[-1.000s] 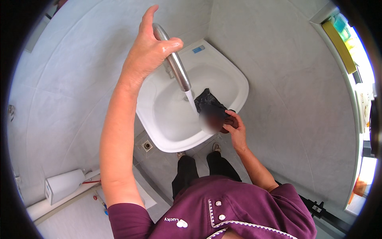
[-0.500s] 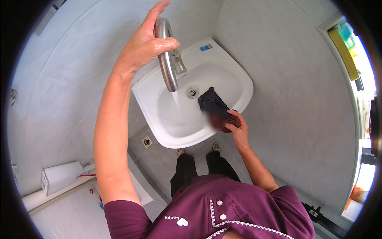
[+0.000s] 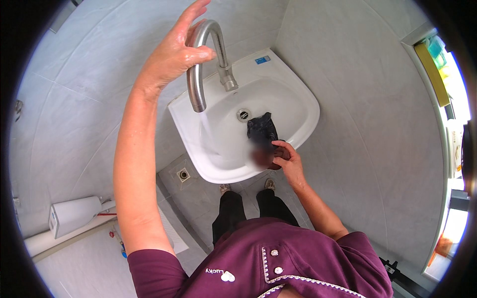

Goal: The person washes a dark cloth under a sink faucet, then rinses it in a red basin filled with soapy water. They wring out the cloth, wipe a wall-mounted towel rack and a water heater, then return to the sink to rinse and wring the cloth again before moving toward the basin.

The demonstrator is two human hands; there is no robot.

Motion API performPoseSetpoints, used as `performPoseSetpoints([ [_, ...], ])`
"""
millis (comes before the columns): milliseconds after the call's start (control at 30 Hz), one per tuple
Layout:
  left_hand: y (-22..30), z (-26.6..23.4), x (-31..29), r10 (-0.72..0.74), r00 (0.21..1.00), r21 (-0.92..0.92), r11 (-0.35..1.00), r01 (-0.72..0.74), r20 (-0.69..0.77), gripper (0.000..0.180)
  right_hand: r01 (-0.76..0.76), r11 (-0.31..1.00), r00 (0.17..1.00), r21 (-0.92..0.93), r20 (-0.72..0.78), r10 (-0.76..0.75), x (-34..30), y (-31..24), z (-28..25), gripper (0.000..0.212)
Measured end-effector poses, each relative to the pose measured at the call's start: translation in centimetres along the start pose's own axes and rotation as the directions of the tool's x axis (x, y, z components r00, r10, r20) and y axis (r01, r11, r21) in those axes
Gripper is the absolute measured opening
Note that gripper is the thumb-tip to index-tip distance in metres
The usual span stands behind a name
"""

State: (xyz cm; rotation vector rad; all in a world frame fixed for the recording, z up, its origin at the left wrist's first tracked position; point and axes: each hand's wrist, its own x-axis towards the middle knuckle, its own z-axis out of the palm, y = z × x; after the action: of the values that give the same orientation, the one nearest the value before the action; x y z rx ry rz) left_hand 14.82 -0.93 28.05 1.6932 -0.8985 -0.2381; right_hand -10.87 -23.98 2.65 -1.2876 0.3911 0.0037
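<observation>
My left hand (image 3: 169, 55) is at the curved metal faucet (image 3: 197, 89), its thumb across the front of the spout and its other fingers behind, some pointing upward. Water (image 3: 205, 128) runs from the spout into the left part of the white washbasin (image 3: 309, 119). At the basin's front right rim, my right hand (image 3: 291, 168) pinches a dark, wet-looking cloth (image 3: 260, 127). The black end of that cloth lies in the bowl near the drain (image 3: 243, 115). Its reddish-brown end, by my fingers, is blurred, so its exact kind cannot be made out.
Grey walls stand close behind and right of the basin. Below on the left is a floor drain (image 3: 183, 174). A white box-shaped fixture (image 3: 74, 215) sits further left, near a small red-handled valve (image 3: 112, 234). Bright shelves or a window with several items (image 3: 431, 74) line the far right.
The spout has swung left with my left hand, and the water stream has shifted left too. My right hand has drawn the cloth slightly left and nearer to me.
</observation>
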Motion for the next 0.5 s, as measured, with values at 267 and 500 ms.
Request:
performPoseSetpoints([
  [267,1.5,1.4,-1.9,-0.029,0.973,0.094,0.994,0.051,-0.227,0.080,-0.095,0.980,0.989,-0.177,0.098,0.114,1.5,-2.4,3.2,0.043],
  [500,1.5,2.8,-7.0,-0.006,0.870,0.020,1.000,0.018,-0.493,0.067,-0.070,0.937,0.771,-0.343,0.578,0.269,6.3,-1.4,8.3,0.066],
])
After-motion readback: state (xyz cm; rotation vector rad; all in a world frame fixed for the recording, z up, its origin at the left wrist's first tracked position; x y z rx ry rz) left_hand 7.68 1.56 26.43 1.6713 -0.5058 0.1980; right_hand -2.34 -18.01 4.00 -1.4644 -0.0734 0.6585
